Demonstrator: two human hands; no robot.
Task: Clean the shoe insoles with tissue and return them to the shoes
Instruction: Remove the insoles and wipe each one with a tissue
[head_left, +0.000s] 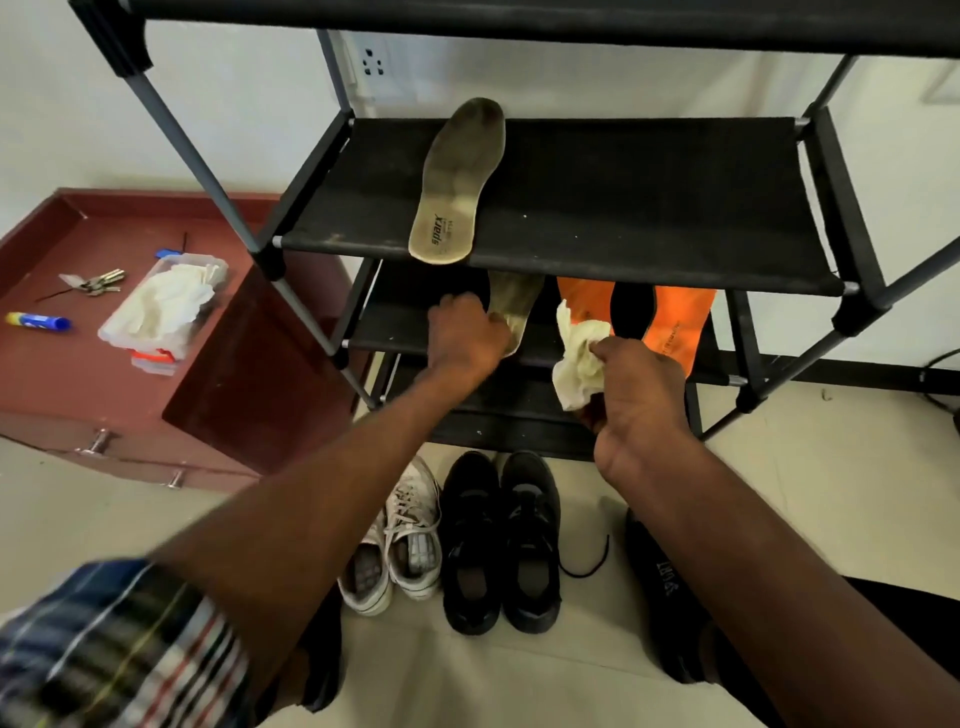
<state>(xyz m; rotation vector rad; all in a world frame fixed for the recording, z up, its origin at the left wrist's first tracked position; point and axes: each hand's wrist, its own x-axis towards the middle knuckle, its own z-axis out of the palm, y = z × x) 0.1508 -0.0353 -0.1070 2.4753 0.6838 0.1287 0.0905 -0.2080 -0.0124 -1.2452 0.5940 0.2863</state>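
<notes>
Gripping a beige insole (511, 306) on the lower shelf, left hand (465, 332) readies it; right hand (641, 395) clutches crumpled tissue (576, 358), wiping likely next.

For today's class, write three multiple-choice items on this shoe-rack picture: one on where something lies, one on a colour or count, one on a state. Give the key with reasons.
1. Where does the worn grey-beige foam insole printed "sparx" lie?
A. On the black fabric shelf of the rack
B. Inside a white shoe
C. In the clear plastic box

2. What colour is the pair of insoles on the lower shelf, beside the right hand?
A. Blue
B. Orange
C. Green

3. What is the right hand doing?
A. Hanging with nothing in it
B. Lying flat on the floor
C. Gripping a crumpled white tissue

Key: 1 A, it rests flat on the black fabric shelf, heel over the front edge. 2 B, both are bright orange. 3 C, its fingers curl round the tissue, while the left hand holds another pale insole.
</notes>
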